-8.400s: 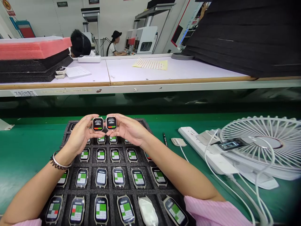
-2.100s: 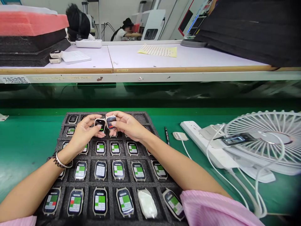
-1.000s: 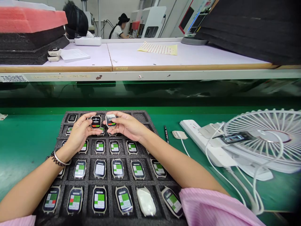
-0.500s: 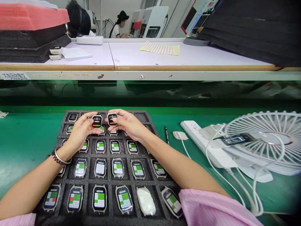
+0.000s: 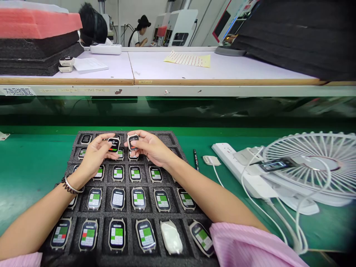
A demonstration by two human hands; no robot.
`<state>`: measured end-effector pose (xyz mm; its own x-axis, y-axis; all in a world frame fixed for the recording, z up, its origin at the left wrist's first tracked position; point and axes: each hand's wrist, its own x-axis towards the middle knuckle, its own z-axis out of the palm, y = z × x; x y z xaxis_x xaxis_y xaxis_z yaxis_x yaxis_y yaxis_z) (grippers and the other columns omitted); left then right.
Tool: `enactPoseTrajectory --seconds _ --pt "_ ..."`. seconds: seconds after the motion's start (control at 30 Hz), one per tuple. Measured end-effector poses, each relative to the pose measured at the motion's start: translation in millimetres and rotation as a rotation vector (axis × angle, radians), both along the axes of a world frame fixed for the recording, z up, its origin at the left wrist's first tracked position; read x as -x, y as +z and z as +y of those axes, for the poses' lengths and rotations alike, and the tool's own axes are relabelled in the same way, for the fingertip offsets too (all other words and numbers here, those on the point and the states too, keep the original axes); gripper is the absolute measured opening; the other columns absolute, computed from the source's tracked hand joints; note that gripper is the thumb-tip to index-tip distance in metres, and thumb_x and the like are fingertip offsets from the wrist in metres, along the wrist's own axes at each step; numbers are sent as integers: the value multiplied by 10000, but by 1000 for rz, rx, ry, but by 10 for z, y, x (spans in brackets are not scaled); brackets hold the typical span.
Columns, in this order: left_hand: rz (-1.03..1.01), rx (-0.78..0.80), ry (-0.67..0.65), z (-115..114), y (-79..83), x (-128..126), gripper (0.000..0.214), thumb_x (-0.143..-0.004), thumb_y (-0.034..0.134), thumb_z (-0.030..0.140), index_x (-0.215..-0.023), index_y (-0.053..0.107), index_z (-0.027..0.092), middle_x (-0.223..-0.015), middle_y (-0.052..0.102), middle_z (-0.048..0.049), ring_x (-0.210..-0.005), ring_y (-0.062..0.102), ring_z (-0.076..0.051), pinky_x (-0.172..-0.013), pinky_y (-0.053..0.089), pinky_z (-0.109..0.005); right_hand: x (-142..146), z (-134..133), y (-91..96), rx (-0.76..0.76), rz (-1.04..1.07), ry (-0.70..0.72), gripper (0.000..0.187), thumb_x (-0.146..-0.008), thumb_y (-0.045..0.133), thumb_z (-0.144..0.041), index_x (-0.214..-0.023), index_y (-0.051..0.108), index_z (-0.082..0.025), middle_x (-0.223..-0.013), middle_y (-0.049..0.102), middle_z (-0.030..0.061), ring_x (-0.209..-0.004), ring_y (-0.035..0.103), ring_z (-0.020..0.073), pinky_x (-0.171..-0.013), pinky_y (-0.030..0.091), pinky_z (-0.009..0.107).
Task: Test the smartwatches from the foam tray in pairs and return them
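My left hand [image 5: 97, 154] grips a smartwatch case [image 5: 114, 144] without a strap, its lit screen facing me and the thumb at its left edge. A second smartwatch case [image 5: 133, 142] is held in my right hand [image 5: 151, 147], whose thumb lies on the screen. Both hands are above the far rows of a black foam tray [image 5: 128, 214]. In its compartments lie several more smartwatches, such as one with a green and white screen [image 5: 117, 234]. One white piece [image 5: 171, 237] in the near row shows no lit screen. My hands and forearms hide some compartments.
Right of the tray are a pen [image 5: 196, 160], a small white charger [image 5: 211, 160], a power strip [image 5: 236, 167] with cables, and a white fan [image 5: 325, 159]. A shelf [image 5: 155, 74] crosses behind, bearing foam stacks and a yellow sticker sheet [image 5: 187, 59]. Two people are beyond it.
The watch in my right hand has tilted slightly, and the one in my left hand has shifted a little. Both remain held. The person in the background has raised a hand.
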<state>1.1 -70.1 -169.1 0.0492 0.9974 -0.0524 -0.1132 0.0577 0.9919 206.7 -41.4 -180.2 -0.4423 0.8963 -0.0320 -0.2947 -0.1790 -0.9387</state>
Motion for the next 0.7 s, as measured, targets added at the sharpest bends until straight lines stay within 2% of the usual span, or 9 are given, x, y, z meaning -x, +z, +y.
enactPoseTrajectory --seconds 0.13,0.27,0.43,0.53,0.63,0.7 --pt "79 -46 -44 43 20 -29 451 -725 794 310 -1098 603 141 -694 652 26 -485 618 -97 -472 489 -186 -56 30 75 -48 -1 -9 325 -798 784 -189 -1073 612 -172 -897 752 56 -561 676 123 -477 514 172" --pt "105 -32 -157 119 130 -151 551 -678 809 231 -1166 564 159 -869 683 0 -588 671 -111 -577 564 -234 -253 74 171 -68 28 -57 353 -833 668 -89 -1162 582 -184 -955 752 52 -656 725 149 -560 572 207" --pt "159 -49 -298 312 236 -458 611 -678 750 126 -1243 521 175 -961 670 -20 -663 699 -131 -672 599 -290 -671 160 177 -93 -2 -90 567 -795 614 -23 -1315 479 -203 -985 739 42 -742 748 169 -654 617 249" --pt "266 -113 -374 506 174 -699 568 -710 699 128 -1239 498 170 -985 667 -38 -700 701 -142 -713 599 -324 -928 263 123 -131 -18 -105 594 -758 668 -18 -1293 487 -203 -1011 726 41 -772 749 173 -670 628 255" --pt "537 -253 -416 701 35 -920 461 -733 682 160 -1165 524 171 -934 666 -35 -734 668 -159 -728 563 -329 -1123 394 33 -169 -72 -111 610 -721 701 -16 -1263 490 -201 -987 711 27 -761 749 186 -649 633 269" --pt "687 -322 -398 799 -59 -1030 394 -718 710 184 -1085 566 182 -922 656 -39 -807 638 -195 -791 533 -360 -1206 470 -36 -200 -143 -124 624 -707 677 -1 -1264 474 -195 -913 697 2 -737 744 183 -653 626 266"
